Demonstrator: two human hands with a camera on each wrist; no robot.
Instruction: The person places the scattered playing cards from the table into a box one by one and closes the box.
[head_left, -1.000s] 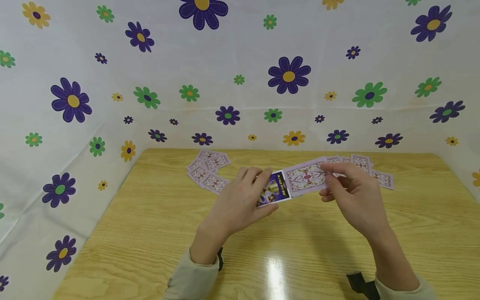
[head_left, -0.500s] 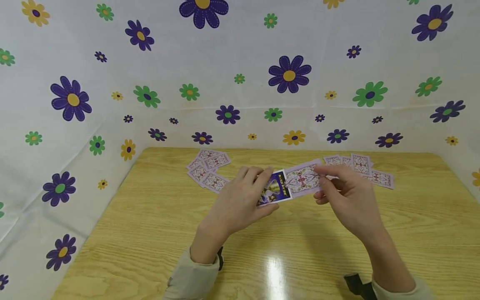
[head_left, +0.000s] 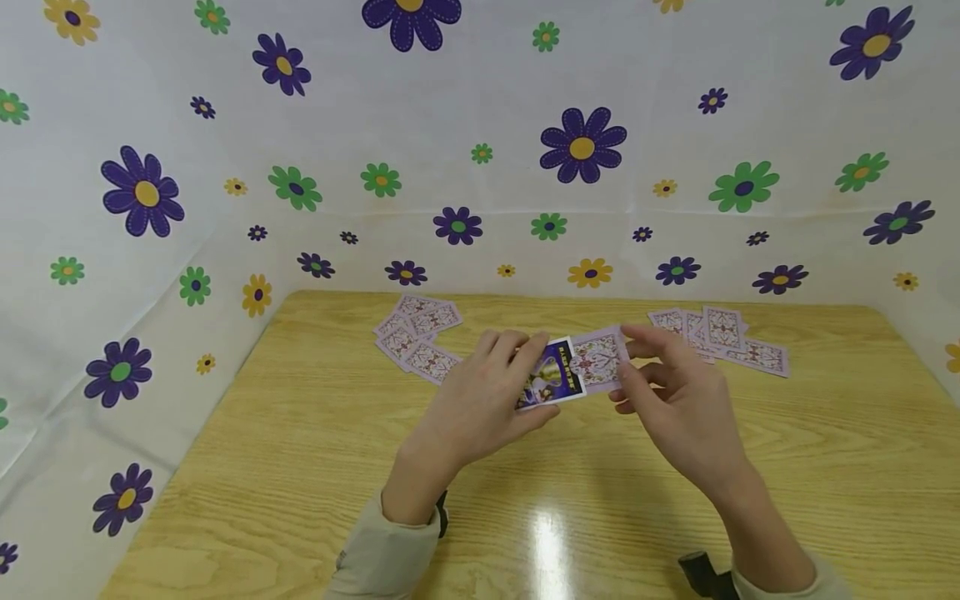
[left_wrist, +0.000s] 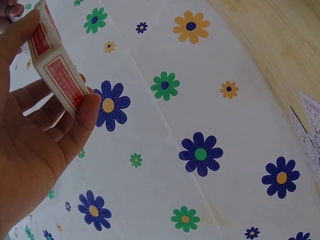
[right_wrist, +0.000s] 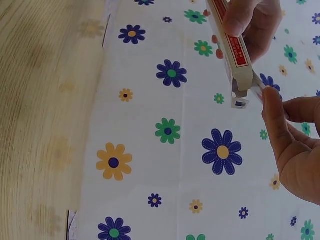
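Note:
My left hand grips a small playing card box above the table, its fingers and thumb along the box's edges. The box has a dark blue face with yellow print; red panels mark its narrow side in the left wrist view. From its open right end sticks a playing card with a patterned purple-red back, partly inside. My right hand pinches the card's outer end between thumb and fingers. In the right wrist view an end flap hangs at the box's mouth. Whether more cards lie inside is hidden.
Several cards lie face down, overlapping, at the back left of the wooden table. Another spread of cards lies at the back right. A flower-patterned white cloth stands behind and to the left.
My right hand has moved left toward the box, and the card has slid further into it, so less of it shows. My left hand and the box have hardly moved.

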